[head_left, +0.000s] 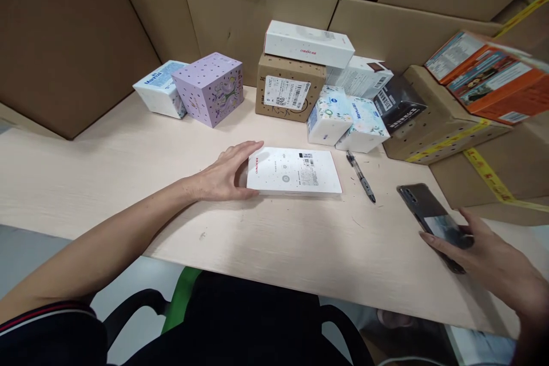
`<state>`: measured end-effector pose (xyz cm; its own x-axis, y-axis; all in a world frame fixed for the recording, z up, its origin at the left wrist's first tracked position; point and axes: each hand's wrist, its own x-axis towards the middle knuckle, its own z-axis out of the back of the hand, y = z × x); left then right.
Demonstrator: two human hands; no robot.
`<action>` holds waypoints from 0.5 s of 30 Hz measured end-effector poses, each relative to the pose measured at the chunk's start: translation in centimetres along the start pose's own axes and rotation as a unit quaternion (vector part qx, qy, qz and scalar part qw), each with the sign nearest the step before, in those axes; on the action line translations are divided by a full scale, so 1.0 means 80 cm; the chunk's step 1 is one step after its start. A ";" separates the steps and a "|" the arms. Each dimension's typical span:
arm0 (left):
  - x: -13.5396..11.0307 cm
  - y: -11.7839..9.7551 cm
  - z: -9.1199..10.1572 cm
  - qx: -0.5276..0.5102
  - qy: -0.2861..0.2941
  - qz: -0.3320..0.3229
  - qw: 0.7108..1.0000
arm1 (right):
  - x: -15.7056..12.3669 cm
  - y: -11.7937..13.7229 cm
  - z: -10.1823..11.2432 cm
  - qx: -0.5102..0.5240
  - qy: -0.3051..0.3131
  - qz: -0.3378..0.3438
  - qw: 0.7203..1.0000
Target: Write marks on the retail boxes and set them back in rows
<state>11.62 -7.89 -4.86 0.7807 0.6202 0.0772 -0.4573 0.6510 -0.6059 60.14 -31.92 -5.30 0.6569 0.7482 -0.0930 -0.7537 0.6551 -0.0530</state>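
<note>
A flat white box (300,168) with red lettering and a printed label lies on the table in front of me. My left hand (221,174) grips its left end, thumb along the near edge and index finger at the far edge. At the right, my right hand (489,257) is closed around the lower end of a dark smartphone (444,223), thumb on one side and fingers on the other. The phone lies back side up, with camera lenses at its far end. Between the white box and the phone rests a black-and-clear pen (361,177).
Behind stand a purple patterned box (210,88), tissue packs (362,124) and a brown carton (287,91) with a long white box (309,44) on top. Taped cartons (446,114) and an orange box (497,83) are at the right. Large cardboard boxes (253,17) wall the back.
</note>
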 end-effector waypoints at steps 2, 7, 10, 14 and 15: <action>-0.001 -0.001 0.001 0.002 0.004 0.000 1.000 | -0.004 0.008 0.011 0.057 0.062 -0.003 0.996; -0.001 -0.002 0.003 0.000 0.003 -0.002 1.000 | -0.013 0.024 0.030 0.094 0.041 -0.040 0.994; -0.001 -0.001 0.002 0.001 0.002 0.002 1.000 | -0.018 0.032 0.038 0.183 0.021 -0.082 0.979; 0.000 0.000 0.002 -0.001 0.008 0.000 1.000 | -0.040 0.068 0.058 0.513 0.044 -0.100 0.851; 0.000 0.000 0.002 -0.001 0.009 0.000 1.000 | -0.048 0.085 0.065 0.594 0.066 -0.083 0.797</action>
<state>11.53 -7.82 -4.70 0.7879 0.6125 0.0633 -0.4562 0.6497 -0.6081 52.60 -29.78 -0.14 0.6781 0.6752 -0.2904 -0.0529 0.4389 0.8970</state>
